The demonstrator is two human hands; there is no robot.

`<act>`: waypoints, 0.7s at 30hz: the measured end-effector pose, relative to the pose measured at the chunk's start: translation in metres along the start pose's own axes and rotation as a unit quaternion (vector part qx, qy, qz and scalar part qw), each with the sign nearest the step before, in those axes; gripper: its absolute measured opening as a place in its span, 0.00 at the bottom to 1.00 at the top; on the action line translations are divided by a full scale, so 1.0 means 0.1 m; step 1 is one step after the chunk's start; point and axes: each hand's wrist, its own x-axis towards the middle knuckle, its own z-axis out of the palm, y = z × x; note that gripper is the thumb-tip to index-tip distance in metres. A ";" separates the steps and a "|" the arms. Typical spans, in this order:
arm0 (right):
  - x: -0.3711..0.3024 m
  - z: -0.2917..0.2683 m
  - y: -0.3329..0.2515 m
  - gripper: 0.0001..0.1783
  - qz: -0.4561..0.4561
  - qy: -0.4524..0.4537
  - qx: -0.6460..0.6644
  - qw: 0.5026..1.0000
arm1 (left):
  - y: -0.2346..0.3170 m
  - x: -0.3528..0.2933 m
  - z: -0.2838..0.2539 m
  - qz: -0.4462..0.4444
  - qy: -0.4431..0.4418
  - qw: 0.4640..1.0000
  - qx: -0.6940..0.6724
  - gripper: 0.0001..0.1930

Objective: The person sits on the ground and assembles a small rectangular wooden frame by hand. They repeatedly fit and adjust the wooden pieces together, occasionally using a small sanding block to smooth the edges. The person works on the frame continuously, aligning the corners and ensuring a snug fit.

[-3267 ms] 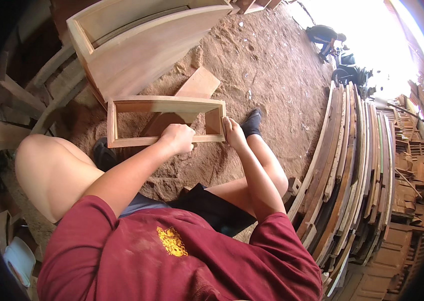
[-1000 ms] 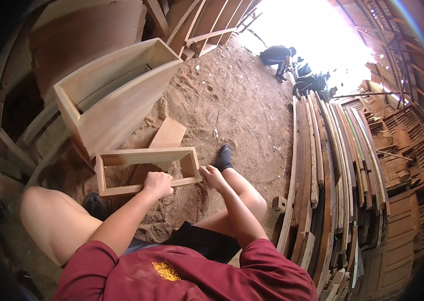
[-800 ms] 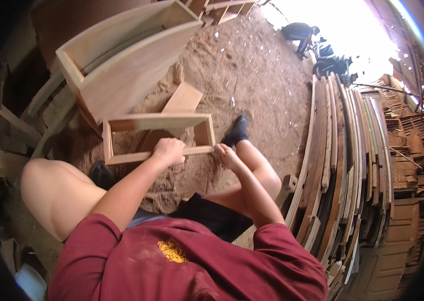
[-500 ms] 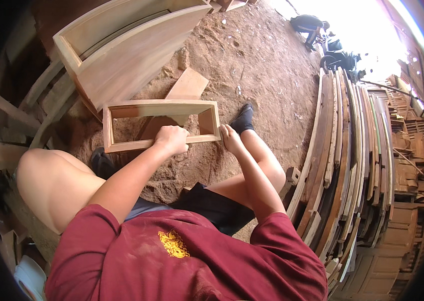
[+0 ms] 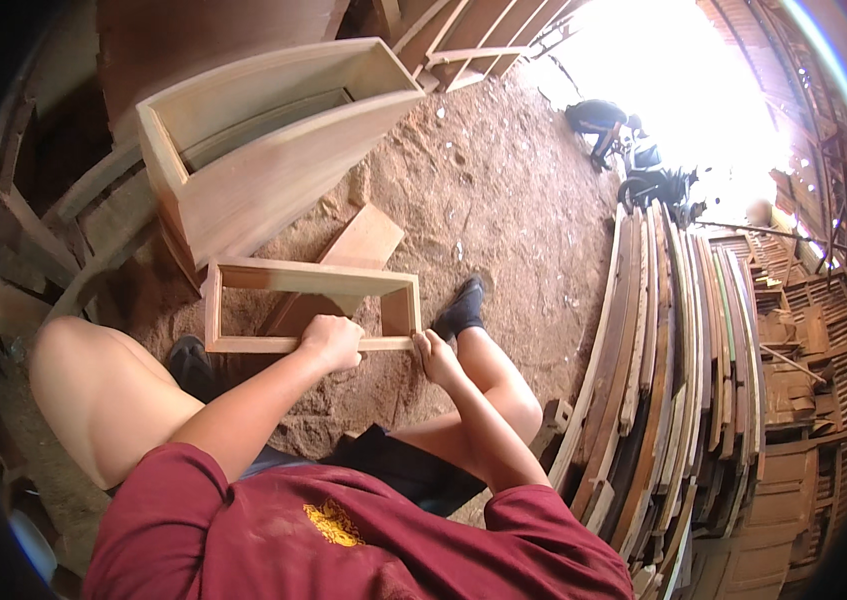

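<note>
A long, open rectangular wooden frame (image 5: 313, 269), deep-sided and light brown, is held level in front of my knees. My left hand (image 5: 333, 342) is closed over its near rail, right of the middle. At the near right corner, the fingers of my right hand (image 5: 436, 358) are curled against the frame's end; their tips are partly hidden. Through the opening and beyond the far rail shows a flat wooden board (image 5: 368, 240) lying on the ground.
A large wooden cabinet carcass (image 5: 283, 160) stands beyond the frame at left. Long planks (image 5: 663, 370) are stacked along my right side. Far off, a person (image 5: 598, 120) bends beside a motorbike (image 5: 648, 180). Curved wooden pieces (image 5: 93, 215) lie at left on the dirt floor (image 5: 503, 190).
The whole view has shifted upward, so the frame, cabinet and planks appear lower. Both hands keep their places on the frame, whose tilt has changed slightly.
</note>
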 end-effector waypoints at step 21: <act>0.06 -0.03 -0.21 0.22 0.005 -0.022 0.016 1.000 | -0.08 -0.01 0.01 -0.007 -0.006 1.000 0.000 0.16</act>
